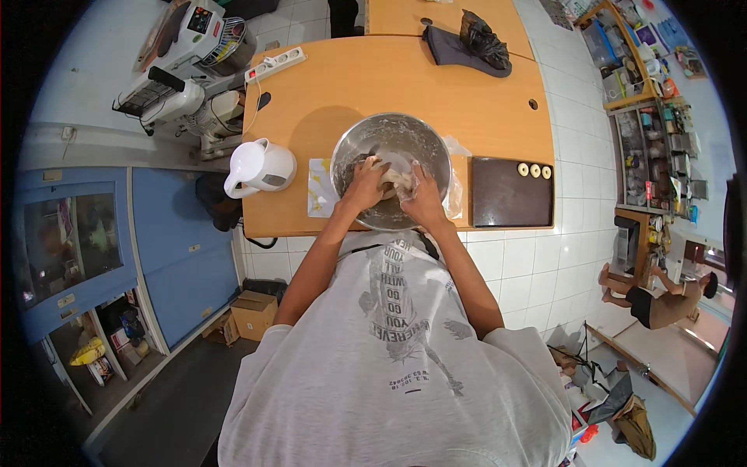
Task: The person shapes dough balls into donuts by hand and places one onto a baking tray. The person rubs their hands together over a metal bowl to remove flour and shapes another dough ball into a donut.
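Note:
A large steel mixing bowl [424,138] stands near the front edge of the wooden table, its inner wall smeared with pale residue. Both my hands are down inside it, on a lump of pale, sticky dough [398,184]. My left hand [364,185] curls its fingers into the dough's left side. From the other side my right hand [422,194] grips the dough, with bits of it clinging to the fingers. Part of the dough is hidden beneath my hands. Three small dough rings [534,170] lie in the back right corner of a dark baking tray [510,201] right of the bowl.
A white electric kettle [263,166] stands left of the bowl, beside a printed sheet [319,194]. Further back are a power strip [276,64] and a dark cap-like item [459,56] with a black plastic bag [484,40]. Another person [673,302] is far right.

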A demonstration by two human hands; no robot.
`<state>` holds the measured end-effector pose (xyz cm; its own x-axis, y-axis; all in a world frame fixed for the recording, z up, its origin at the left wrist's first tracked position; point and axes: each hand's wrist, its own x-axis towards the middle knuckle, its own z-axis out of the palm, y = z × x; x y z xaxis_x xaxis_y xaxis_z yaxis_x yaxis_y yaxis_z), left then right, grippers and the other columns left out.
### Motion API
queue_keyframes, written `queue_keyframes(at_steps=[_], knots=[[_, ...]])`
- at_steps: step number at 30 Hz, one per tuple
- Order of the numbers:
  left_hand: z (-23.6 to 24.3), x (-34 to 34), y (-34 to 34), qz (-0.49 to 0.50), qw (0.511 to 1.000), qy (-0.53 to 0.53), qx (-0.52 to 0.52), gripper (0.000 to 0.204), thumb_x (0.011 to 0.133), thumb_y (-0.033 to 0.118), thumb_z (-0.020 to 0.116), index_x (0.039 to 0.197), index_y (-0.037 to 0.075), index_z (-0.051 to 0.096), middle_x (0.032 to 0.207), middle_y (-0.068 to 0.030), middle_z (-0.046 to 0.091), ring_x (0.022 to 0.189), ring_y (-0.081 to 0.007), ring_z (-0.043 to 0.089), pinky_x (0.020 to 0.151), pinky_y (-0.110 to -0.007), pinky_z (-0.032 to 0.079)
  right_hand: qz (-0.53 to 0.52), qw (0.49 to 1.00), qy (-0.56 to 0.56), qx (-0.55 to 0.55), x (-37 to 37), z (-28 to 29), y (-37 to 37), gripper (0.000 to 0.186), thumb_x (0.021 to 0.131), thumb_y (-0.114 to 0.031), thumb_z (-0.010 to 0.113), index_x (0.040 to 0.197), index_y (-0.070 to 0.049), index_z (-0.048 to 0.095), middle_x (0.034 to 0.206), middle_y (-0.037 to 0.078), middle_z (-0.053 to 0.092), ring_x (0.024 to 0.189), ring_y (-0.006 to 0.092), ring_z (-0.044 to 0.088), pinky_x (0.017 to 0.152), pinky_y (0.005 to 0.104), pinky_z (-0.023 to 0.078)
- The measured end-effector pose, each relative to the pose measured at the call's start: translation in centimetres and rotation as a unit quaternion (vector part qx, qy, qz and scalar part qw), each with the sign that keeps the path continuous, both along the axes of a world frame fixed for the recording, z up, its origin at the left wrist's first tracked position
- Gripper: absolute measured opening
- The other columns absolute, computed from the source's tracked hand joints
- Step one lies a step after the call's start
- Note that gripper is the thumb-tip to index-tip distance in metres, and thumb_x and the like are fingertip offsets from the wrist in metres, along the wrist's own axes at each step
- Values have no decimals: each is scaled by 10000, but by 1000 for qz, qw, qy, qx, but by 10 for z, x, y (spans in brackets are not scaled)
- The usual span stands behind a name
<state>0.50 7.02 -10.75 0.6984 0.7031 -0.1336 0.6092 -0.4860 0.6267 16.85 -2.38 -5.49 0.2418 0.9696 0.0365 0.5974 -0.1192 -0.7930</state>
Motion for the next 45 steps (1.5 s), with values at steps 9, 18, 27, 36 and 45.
queue_keyframes(at_steps=[9, 18, 27, 36, 45], knots=[[16, 6, -17, 21, 999, 24, -2, 680, 830, 118, 789, 1465, 167, 552, 1486, -228, 456, 1309, -502, 434, 1115, -554, 402, 55, 995, -76, -41, 7, -9, 5, 467, 771, 27, 717, 1232, 51, 644, 1207, 347, 583, 1151, 514, 588, 984, 510, 531], [7, 20, -28, 29, 990, 102, 92, 402, 947, 108, 586, 1348, 139, 596, 1491, -205, 474, 1287, -498, 445, 839, -501, 623, 103, 979, -151, -86, 9, -5, 6, 421, 717, -41, 770, 1115, 46, 666, 1042, 287, 691, 949, 440, 707, 852, 489, 594], [2, 25, -29, 31, 990, 91, 107, 435, 973, 178, 591, 1402, 128, 537, 1544, -220, 438, 1305, -519, 427, 848, -497, 625, 65, 996, -42, -44, 15, 16, -4, 222, 730, 20, 685, 945, 76, 673, 916, 289, 696, 885, 492, 678, 795, 499, 558], [-7, 11, -14, -6, 998, 50, 42, 634, 995, 213, 620, 1534, -12, 374, 1553, -245, 411, 1433, -463, 353, 1178, -520, 348, 28, 964, 265, 10, 19, 72, -4, 271, 988, -36, 668, 1247, 43, 675, 1201, 122, 687, 1079, 194, 683, 932, 321, 540], [91, -8, -32, 185, 806, -371, -423, 579, 1073, 362, 587, 1495, -19, 477, 1370, -139, 605, 1263, -218, 589, 1055, -392, 515, 40, 935, 353, -5, -6, 70, -7, 311, 980, 24, 663, 1290, 12, 667, 1137, 77, 644, 1166, 177, 635, 994, 313, 515]])
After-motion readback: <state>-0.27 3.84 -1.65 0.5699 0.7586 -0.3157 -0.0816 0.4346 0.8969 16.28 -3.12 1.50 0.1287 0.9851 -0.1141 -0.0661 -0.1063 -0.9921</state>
